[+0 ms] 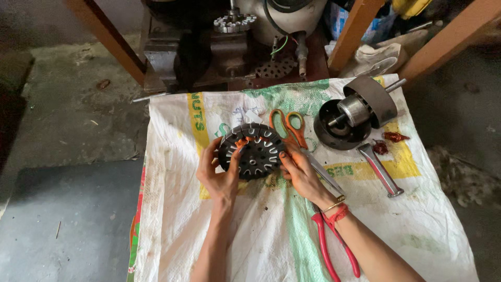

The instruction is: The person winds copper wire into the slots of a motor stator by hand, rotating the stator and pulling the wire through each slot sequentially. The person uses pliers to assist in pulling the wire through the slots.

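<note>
Holding a dark round slotted stator core [252, 151] between both hands, I have it tipped on edge over the middle of the white woven sack [396, 230], its flat face turned toward me and its central hole's axis running roughly from me toward the far edge. It has no real long side; the disc stands slightly tilted, its rim near the cloth. My left hand [218, 172] clasps the left rim, thumb pressed onto the face by an orange bit at the top of the slots. My right hand [301, 172] grips the right rim, fingers curled against its edge.

Just beyond the core lie orange-handled scissors [290, 125], blades pointing toward my right wrist. Red-handled pliers [334, 245] lie under my right forearm, handles toward the near edge. Toward the far right corner sits a black motor housing [334, 130] with a grey rotor and shaft [365, 104] leaning in it. A metal lever piece [381, 169] lies near the right edge, beside two small reddish coils [389, 141]. Past the far edge stands a dark bench vise [209, 57].
</note>
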